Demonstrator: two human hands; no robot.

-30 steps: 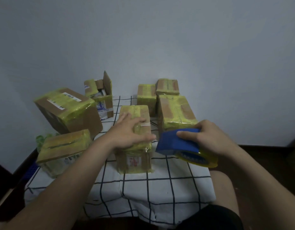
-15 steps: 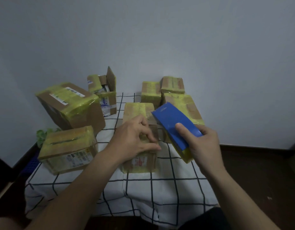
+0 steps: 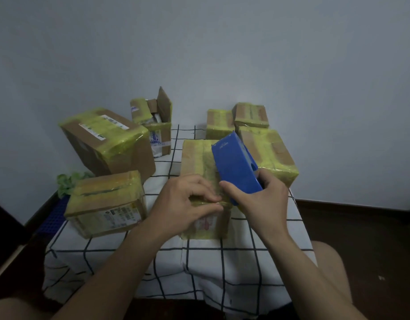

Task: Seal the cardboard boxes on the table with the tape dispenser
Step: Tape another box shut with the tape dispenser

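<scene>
A narrow cardboard box [image 3: 198, 158] wrapped in yellow-green tape stands in the middle of the table. My right hand [image 3: 262, 199] grips a blue tape dispenser [image 3: 236, 167], tilted up over the box's near right top edge. My left hand [image 3: 185, 202] lies on the box's near top edge, fingers curled, thumb and fingertips pinching the tape end [image 3: 207, 202] there. The box's near face shows a label [image 3: 207, 224] below my hands.
Other taped boxes surround it: a large tilted one [image 3: 107, 142] and a flat one [image 3: 104, 204] at left, an open-flapped one [image 3: 155, 125] behind, three [image 3: 266, 148] at back right. The checked tablecloth [image 3: 176, 262] hangs over the near edge. A wall stands close behind.
My right hand swung the dispenser from beside the box up onto its near top edge. My left hand slid from flat on the box top to pinching at the near edge.
</scene>
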